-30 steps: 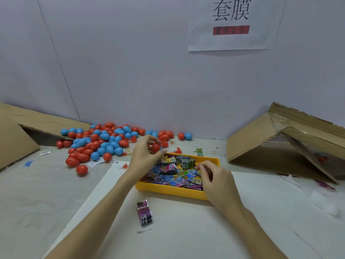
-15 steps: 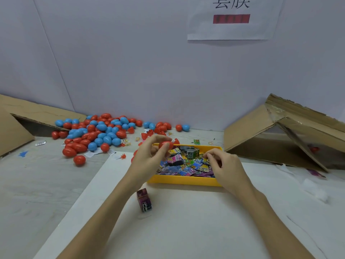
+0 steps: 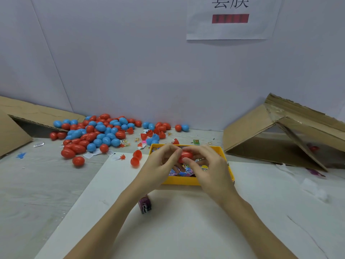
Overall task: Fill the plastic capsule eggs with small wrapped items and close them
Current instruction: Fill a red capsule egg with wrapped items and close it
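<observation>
Both hands meet over the yellow tray and hold one red capsule egg between them. My left hand grips its left end with curled fingers. My right hand curls its fingers round the right end. Small colourful wrapped items lie in the tray, mostly hidden under the hands. Whether the egg is fully closed cannot be told. A big heap of red and blue eggs lies at the back left.
An open red egg lies left of the tray. A small purple box stands on the white sheet by my left forearm. Tilted cardboard boxes sit at the far right and far left.
My left hand carried the red egg rightwards over the tray. My right hand rose from the wrapped items and took hold of the egg's other end.
</observation>
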Action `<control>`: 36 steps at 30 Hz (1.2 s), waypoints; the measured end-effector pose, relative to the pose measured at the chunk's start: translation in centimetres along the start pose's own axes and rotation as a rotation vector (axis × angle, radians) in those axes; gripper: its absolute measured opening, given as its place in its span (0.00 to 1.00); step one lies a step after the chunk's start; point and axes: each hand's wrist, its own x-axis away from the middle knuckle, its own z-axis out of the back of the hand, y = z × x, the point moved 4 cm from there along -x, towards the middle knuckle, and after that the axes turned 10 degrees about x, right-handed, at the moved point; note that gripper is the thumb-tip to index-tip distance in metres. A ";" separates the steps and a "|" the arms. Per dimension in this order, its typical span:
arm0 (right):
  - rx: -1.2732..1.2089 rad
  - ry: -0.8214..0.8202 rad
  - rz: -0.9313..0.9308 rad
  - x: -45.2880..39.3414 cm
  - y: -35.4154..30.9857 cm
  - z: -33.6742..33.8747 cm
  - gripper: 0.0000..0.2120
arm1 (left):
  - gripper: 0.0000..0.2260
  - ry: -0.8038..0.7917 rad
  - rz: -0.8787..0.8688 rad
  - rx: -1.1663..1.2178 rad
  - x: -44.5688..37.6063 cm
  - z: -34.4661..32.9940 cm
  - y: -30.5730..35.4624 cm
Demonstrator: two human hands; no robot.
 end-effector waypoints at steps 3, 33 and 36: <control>-0.102 0.008 -0.150 0.0 0.7 0.0 0.08 | 0.14 -0.033 -0.029 -0.012 0.2 -0.2 0.2; 0.349 -0.296 -0.483 -1.0 3.1 -1.6 0.16 | 0.10 0.208 -0.075 -0.160 -0.4 2.3 0.0; 0.318 -0.352 -0.539 -1.0 3.6 -1.8 0.13 | 0.10 0.194 -0.058 -0.157 -0.3 1.9 -0.1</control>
